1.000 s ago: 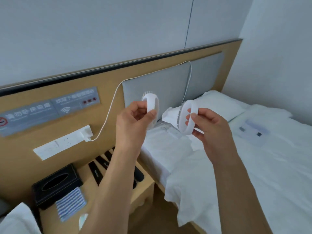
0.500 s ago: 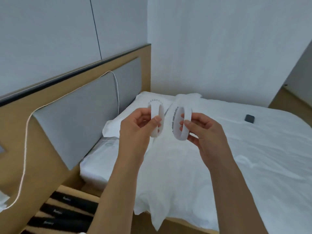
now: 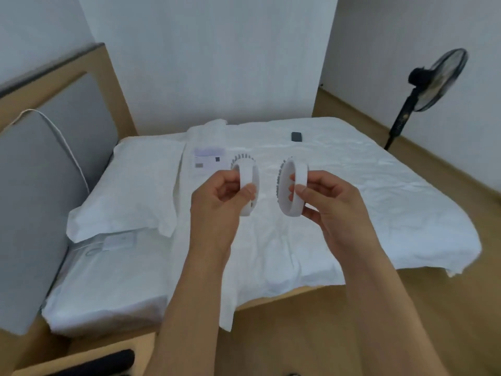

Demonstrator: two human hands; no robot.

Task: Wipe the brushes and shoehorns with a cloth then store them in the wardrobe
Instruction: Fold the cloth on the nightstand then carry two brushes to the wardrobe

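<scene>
headboard (image 3: 32,202) grey pad, far left | left hand (image 3: 217,196) fingers and thumb curled round a white round brush (image 3: 248,183), held up over the bed (image 3: 352,202) | right hand (image 3: 328,196) pinching a second white round brush (image 3: 294,185), the two apart | fan (image 3: 433,82) standing far right
</scene>
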